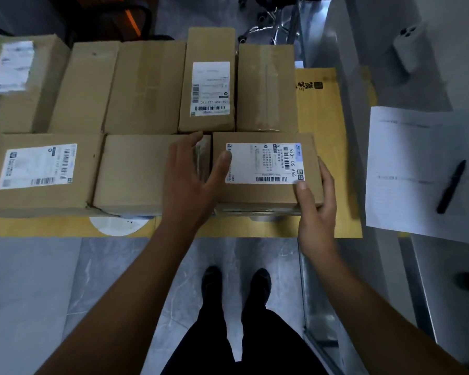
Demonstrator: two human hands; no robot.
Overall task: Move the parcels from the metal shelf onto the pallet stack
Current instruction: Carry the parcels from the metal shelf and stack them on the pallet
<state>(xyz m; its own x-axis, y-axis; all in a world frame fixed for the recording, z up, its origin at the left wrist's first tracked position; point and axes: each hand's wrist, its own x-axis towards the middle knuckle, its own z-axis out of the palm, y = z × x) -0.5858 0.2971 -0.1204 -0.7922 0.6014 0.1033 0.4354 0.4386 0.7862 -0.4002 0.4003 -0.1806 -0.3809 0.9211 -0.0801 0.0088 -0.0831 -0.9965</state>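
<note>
A small brown parcel (266, 193) with a white shipping label sits at the front right of the stack, on the yellow cardboard sheet (325, 125). My right hand (317, 212) grips its right front corner, thumb on top. My left hand (192, 180) lies on its left edge, thumb on the label, fingers spread over the neighbouring plain parcel (136, 174). Several more parcels fill two rows: a labelled one (38, 171) at front left, and an upright labelled one (209, 85) behind.
A grey surface on the right holds a sheet of paper (417, 171) and a black pen (451, 186). A white cylindrical device (409, 47) stands behind it. My feet (236, 288) are on the marbled floor. Chair legs (271, 25) show at the back.
</note>
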